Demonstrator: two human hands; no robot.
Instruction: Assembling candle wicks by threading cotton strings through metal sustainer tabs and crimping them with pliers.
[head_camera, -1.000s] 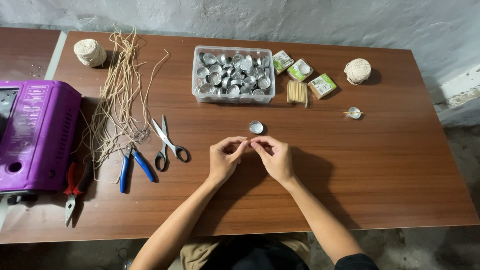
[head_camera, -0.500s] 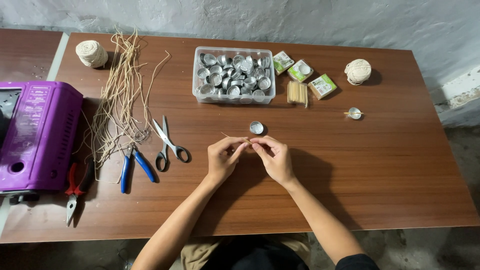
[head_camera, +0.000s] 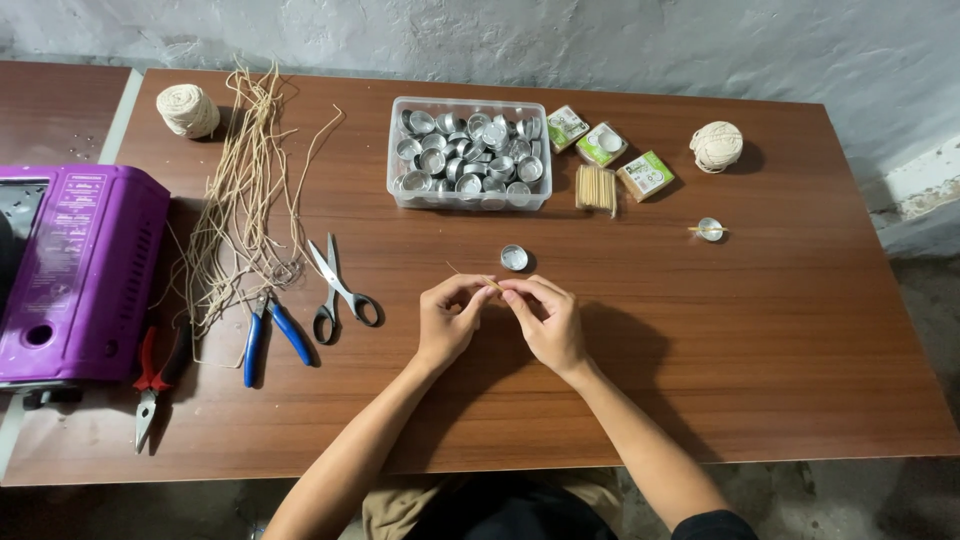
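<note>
Left hand: the left hand (head_camera: 447, 320) is pinching a thin wooden stick (head_camera: 470, 277) between its fingertips, over the middle of the wooden table (head_camera: 800, 360).
Right hand: the right hand (head_camera: 545, 320) is meeting the left one and is gripping the same stick from the other side.
Stick: it is lying slanted between both hands, one end is sticking out up-left.
Small cup: one metal cup (head_camera: 514, 257) is standing just behind the hands.
Behind: a clear box of metal cups (head_camera: 469, 153) and a bundle of sticks (head_camera: 597, 188) are resting near the far edge.
Left side: scissors (head_camera: 338, 290), blue-handled pliers (head_camera: 270, 335) and loose cords (head_camera: 240, 200) are lying well apart from the hands.
</note>
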